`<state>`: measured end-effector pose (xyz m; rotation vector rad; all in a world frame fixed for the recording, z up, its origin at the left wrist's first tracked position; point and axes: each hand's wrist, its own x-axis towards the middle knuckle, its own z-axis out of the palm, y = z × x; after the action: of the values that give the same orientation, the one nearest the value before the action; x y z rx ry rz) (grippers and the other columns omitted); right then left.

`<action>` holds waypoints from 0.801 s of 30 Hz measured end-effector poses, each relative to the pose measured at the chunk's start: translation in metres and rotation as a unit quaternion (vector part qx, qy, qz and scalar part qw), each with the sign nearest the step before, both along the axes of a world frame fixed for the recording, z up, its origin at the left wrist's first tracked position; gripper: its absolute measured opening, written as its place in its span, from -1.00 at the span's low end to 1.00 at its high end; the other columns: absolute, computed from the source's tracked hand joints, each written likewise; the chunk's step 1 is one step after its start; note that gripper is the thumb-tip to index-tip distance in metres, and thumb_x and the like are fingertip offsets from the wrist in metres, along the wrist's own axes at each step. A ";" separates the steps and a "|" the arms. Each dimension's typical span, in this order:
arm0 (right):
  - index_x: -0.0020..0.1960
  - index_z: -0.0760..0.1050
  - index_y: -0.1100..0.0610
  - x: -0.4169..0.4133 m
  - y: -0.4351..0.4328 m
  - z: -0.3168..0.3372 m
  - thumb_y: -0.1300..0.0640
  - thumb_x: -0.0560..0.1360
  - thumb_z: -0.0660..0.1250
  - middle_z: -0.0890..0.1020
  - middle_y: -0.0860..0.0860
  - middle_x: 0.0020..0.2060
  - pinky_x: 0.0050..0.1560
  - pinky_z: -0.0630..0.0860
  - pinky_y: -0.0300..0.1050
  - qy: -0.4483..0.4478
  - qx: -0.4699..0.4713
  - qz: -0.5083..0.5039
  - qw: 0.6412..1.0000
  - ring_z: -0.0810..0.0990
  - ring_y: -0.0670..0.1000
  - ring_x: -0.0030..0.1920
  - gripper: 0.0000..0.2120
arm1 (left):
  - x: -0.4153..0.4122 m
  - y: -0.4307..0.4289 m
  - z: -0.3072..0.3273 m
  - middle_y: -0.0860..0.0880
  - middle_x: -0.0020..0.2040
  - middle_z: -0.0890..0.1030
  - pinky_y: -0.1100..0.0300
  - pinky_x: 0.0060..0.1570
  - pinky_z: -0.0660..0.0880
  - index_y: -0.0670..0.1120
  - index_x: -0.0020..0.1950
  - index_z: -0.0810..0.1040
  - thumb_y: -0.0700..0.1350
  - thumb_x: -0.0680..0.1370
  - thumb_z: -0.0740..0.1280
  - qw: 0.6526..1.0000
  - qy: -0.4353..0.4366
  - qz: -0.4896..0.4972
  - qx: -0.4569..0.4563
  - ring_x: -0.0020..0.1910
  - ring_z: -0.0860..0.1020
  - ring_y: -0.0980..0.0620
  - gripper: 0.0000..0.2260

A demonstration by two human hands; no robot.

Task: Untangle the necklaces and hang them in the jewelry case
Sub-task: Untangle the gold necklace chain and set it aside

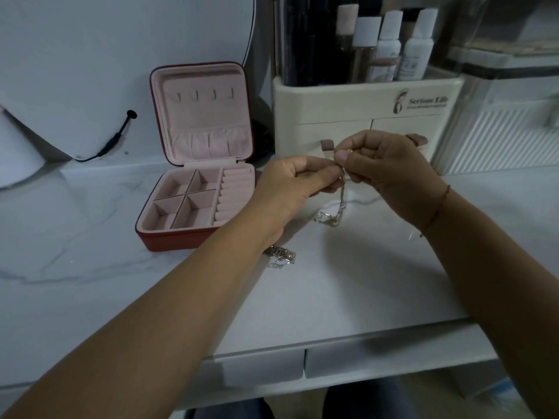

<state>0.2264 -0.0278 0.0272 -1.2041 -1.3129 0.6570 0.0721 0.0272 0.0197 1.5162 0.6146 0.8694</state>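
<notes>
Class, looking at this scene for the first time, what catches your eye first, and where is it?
Centre: two hands, left hand and right hand, pinching a silver chain that dangles to the marble tabletop. Left of them, an open red jewelry case shows empty pink compartments and bare lid hooks.

white marble tabletop [90, 261] | red jewelry case [193, 213] open | cream organizer [363, 116] | chain heap [279, 257] near case

White marble-look vanity top [90, 267] with grey veining, two shallow white drawers [302, 362] under its front edge. At the back, a cream cosmetic organizer [363, 122] marked "Serious Life" holds white-capped bottles [390, 43], with a clear ribbed container [508, 131] to its right. A rounded mirror [90, 71] with a black cable [112, 140] leans at back left; light is dim.
</notes>
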 end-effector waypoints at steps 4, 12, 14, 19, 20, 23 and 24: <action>-0.12 0.54 0.19 -0.003 -0.002 0.002 0.22 0.45 0.40 0.52 0.09 -0.39 -0.28 0.44 -0.27 0.013 0.000 0.008 1.000 0.43 -0.06 -0.37 -0.94 | 0.000 -0.001 -0.001 0.02 -0.31 0.65 0.42 -0.17 0.49 -0.17 -0.06 0.65 -0.22 0.46 0.45 0.999 0.025 0.010 0.019 -0.29 0.58 0.20 -0.91; -0.16 0.52 0.18 -0.004 -0.002 0.004 0.08 0.33 0.43 0.52 0.01 -0.47 -0.29 0.41 -0.24 0.036 -0.004 0.022 0.999 0.43 -0.07 -0.40 -0.81 | 0.001 0.000 -0.001 0.09 -0.35 0.62 0.38 -0.15 0.47 -0.06 -0.17 0.64 -0.18 0.46 0.46 0.998 0.041 0.024 0.031 -0.30 0.55 0.21 -0.96; -0.16 0.52 0.19 -0.004 -0.003 0.004 0.08 0.33 0.43 0.52 0.02 -0.46 -0.29 0.42 -0.25 0.035 -0.005 0.022 0.999 0.44 -0.07 -0.40 -0.80 | 0.001 0.000 -0.001 0.01 -0.29 0.63 0.29 -0.08 0.47 -0.05 -0.17 0.65 -0.16 0.47 0.45 0.998 0.048 0.025 0.034 -0.23 0.54 0.15 -0.96; -0.15 0.51 0.19 -0.004 -0.003 0.005 0.09 0.32 0.42 0.51 0.03 -0.43 -0.30 0.42 -0.25 0.032 -0.020 0.025 0.999 0.43 -0.07 -0.40 -0.80 | 0.003 0.001 0.000 0.01 -0.32 0.60 0.16 -0.04 0.48 -0.07 -0.21 0.63 -0.19 0.49 0.40 0.997 0.053 0.043 0.024 -0.24 0.50 0.08 -0.91; -0.14 0.52 0.20 -0.004 -0.003 0.005 0.10 0.33 0.42 0.51 0.04 -0.42 -0.29 0.41 -0.24 0.029 -0.026 0.029 0.999 0.42 -0.06 -0.39 -0.80 | 0.003 0.001 0.000 0.02 -0.33 0.59 0.16 -0.06 0.45 -0.08 -0.22 0.62 -0.20 0.50 0.40 0.997 0.051 0.045 0.021 -0.25 0.47 0.07 -0.90; -0.07 0.56 0.19 -0.004 -0.005 0.005 0.18 0.40 0.40 0.50 0.15 -0.33 -0.23 0.38 -0.21 0.021 -0.044 0.040 0.998 0.41 -0.05 -0.35 -0.87 | 0.002 0.001 0.001 -0.02 -0.31 0.56 0.16 -0.08 0.41 -0.10 -0.19 0.60 -0.18 0.50 0.40 0.998 0.040 0.046 0.018 -0.22 0.44 0.02 -0.92; -0.04 0.58 0.19 -0.005 -0.005 0.005 0.17 0.40 0.39 0.50 0.19 -0.28 -0.21 0.38 -0.21 0.019 -0.052 0.044 0.998 0.40 -0.04 -0.34 -0.85 | 0.002 0.000 0.001 -0.04 -0.29 0.56 0.16 -0.08 0.40 -0.12 -0.18 0.60 -0.17 0.51 0.40 0.998 0.035 0.045 0.017 -0.21 0.43 0.00 -0.92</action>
<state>0.2218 -0.0329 0.0320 -1.2165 -1.3197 0.8154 0.0738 0.0276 0.0209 1.5645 0.7273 0.9029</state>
